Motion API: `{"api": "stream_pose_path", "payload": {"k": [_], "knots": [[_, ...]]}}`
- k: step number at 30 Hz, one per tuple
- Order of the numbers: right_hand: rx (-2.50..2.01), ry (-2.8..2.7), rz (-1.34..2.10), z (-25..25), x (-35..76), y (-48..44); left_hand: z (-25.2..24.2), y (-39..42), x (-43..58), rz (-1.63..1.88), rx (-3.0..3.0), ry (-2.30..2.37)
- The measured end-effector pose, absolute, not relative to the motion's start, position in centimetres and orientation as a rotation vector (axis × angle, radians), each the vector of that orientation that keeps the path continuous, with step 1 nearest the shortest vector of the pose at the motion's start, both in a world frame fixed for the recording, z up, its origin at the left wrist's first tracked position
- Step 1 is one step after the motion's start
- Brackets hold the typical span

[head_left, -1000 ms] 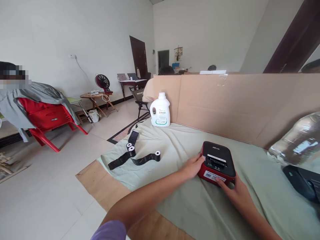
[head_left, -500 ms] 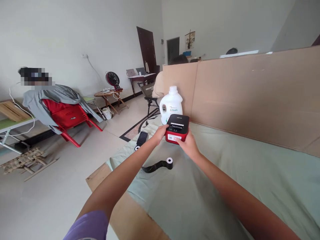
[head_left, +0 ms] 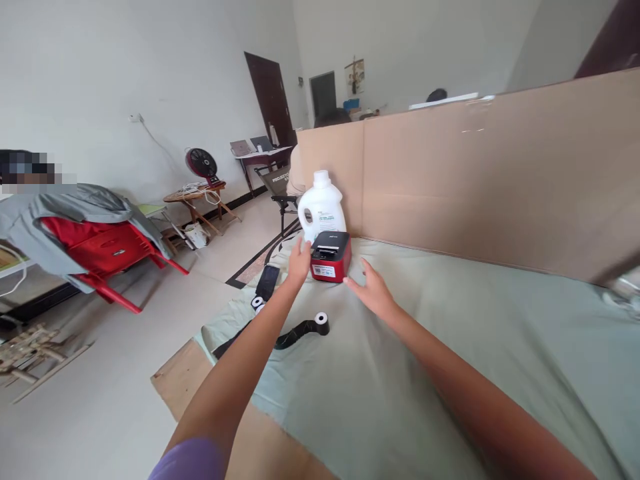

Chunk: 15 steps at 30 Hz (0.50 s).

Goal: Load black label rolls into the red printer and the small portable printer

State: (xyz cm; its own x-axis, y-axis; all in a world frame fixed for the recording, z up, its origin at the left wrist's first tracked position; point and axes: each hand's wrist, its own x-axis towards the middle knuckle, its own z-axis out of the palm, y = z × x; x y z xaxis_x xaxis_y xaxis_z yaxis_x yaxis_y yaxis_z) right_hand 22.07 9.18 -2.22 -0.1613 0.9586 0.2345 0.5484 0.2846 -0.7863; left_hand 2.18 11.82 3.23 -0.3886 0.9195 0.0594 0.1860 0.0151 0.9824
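Observation:
A small red and black printer [head_left: 330,255] rests on the pale green cloth [head_left: 450,347], just in front of a white detergent bottle [head_left: 321,212]. My left hand [head_left: 301,259] hovers at the printer's left side with fingers spread, holding nothing. My right hand [head_left: 369,290] is open a little to the right and nearer me, off the printer. Black paper rolls [head_left: 320,320] with trailing strips lie on the cloth below my left arm. A black phone [head_left: 267,281] lies near the cloth's left edge.
A cardboard wall [head_left: 475,173] runs behind the cloth. The table's wooden edge [head_left: 175,380] drops to tiled floor on the left. Farther off stand a red chair with grey clothing [head_left: 95,243], a round table with a fan [head_left: 200,177], and a seated person behind the cardboard.
Both hands carried the printer from the near right to in front of the bottle, set it down and let go. Now both hands are open and off it.

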Motion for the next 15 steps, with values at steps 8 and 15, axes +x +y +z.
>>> {"api": "stream_pose_path", "payload": {"k": [8,15], "knots": [[-1.94,-1.795,0.107,-2.8,48.3,-4.6,0.3,-1.8,14.9,0.956,2.298,1.108],[-2.538,-1.125,-0.22,0.8,65.4,-12.0,-4.3,-9.9,20.9,0.082,2.833,0.711]]}}
